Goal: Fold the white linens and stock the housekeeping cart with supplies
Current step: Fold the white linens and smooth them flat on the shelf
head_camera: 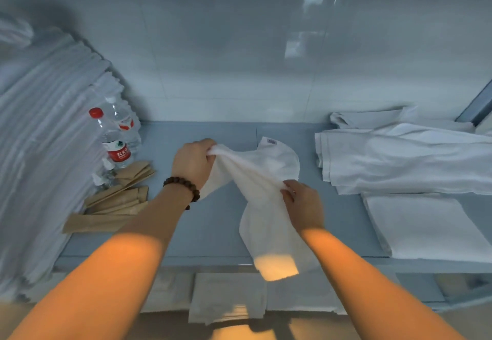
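A small white towel (262,180) hangs crumpled above the grey shelf top (213,222). My left hand (193,162), with a dark bead bracelet on the wrist, grips one bunched corner of it. My right hand (303,205) pinches its edge lower and to the right. The rest of the towel droops past the shelf's front edge. A tag shows on its upper corner.
A tall stack of folded white linens (45,137) fills the left. Water bottles (117,137) and brown paper packets (117,201) lie beside it. Loose white linens (404,158) and a folded towel (426,228) sit on the right. More folded cloth (229,297) lies on a lower level.
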Tool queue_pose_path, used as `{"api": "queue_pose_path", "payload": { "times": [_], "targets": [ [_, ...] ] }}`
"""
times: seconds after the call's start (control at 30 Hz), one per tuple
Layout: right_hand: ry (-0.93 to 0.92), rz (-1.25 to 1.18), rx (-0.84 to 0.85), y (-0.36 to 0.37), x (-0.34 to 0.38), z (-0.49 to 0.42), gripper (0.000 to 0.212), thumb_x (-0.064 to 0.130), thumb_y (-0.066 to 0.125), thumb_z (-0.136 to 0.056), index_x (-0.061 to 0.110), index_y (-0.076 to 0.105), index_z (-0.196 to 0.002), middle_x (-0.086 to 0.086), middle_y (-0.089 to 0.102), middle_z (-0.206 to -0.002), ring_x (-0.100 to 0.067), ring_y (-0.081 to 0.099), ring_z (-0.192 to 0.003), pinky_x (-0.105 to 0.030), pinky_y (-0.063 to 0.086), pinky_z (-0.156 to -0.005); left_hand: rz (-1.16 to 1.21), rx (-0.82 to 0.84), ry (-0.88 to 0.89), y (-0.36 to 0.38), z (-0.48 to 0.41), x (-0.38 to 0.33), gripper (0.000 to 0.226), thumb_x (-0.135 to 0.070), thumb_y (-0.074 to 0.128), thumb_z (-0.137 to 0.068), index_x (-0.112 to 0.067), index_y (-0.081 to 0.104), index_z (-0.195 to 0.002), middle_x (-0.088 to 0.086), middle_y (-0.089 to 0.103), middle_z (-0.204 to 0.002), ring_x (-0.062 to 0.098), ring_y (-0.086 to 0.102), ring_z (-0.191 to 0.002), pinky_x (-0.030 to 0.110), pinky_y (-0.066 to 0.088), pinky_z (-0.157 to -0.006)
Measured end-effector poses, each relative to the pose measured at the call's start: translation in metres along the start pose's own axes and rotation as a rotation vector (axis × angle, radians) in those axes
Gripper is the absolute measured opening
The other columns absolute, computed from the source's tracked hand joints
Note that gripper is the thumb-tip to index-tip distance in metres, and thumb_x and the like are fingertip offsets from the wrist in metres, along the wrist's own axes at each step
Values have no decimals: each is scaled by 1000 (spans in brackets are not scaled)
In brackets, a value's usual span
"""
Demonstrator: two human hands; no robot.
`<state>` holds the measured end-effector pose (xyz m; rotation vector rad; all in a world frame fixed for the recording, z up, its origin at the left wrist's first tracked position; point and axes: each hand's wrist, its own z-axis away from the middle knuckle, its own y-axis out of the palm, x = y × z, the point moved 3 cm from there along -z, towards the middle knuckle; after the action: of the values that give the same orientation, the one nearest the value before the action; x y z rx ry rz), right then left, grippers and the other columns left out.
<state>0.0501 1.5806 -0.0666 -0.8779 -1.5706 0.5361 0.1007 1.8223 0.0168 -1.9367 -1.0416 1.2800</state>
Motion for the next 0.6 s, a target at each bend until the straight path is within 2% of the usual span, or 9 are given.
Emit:
{"api": "queue_pose_path", "payload": {
  "times": [0.1, 0.2, 0.33, 0.43, 0.53, 0.6],
  "targets": [
    [-96, -9, -50, -4, 20, -21, 22, 8, 54, -91, 11, 70, -107, -8, 71, -101, -26, 64, -91, -26, 42, -74, -23, -6, -24, -19, 11, 18, 25, -3, 52, -90, -5, 67, -110, 20, 70, -96, 37, 64, -89, 46, 49, -78],
    [-64, 13, -21, 2, 27, -39, 27, 11, 52, -93, 16, 69, -113, -4, 70, -111, -24, 63, -100, -26, 44, -82, -60, 17, -45, -26, 27, 38, 26, -4, 53, -89, -9, 67, -111, 18, 70, -94, 35, 64, -87, 44, 49, -76],
    [-10, 38, 110, 19, 18, -37, 26, 13, 52, -93, 14, 68, -114, -6, 69, -113, -26, 63, -104, -32, 47, -90, -70, 282, -74, -9, 50, 59, 21, -13, 55, -91, -16, 67, -108, 10, 70, -96, 31, 63, -90, 38, 48, -76],
    [70, 42, 244, 30, -3, -20, 31, 21, 59, -92, 16, 63, -122, -7, 64, -123, -27, 58, -113, -31, 43, -92, -88, 397, -113, 11, 70, 73, 18, -22, 58, -92, -16, 65, -108, 8, 69, -100, 29, 61, -95, 31, 43, -74],
    [140, 148, 381, 36, -33, -1, 52, 30, 67, -88, 20, 51, -136, -4, 55, -136, -24, 50, -123, -35, 39, -102, -112, 479, -142, 32, 86, 84, 23, -23, 56, -93, -17, 62, -114, 7, 67, -109, 28, 60, -102, 35, 45, -85],
    [190, 224, 423, 36, -53, 10, 56, 33, 67, -87, 22, 46, -138, -2, 51, -140, -23, 47, -127, -36, 36, -105, -147, 555, -155, 47, 94, 88, 35, -26, 59, -91, -22, 56, -125, 6, 63, -121, 26, 58, -110, 34, 44, -92]
  ]
}}
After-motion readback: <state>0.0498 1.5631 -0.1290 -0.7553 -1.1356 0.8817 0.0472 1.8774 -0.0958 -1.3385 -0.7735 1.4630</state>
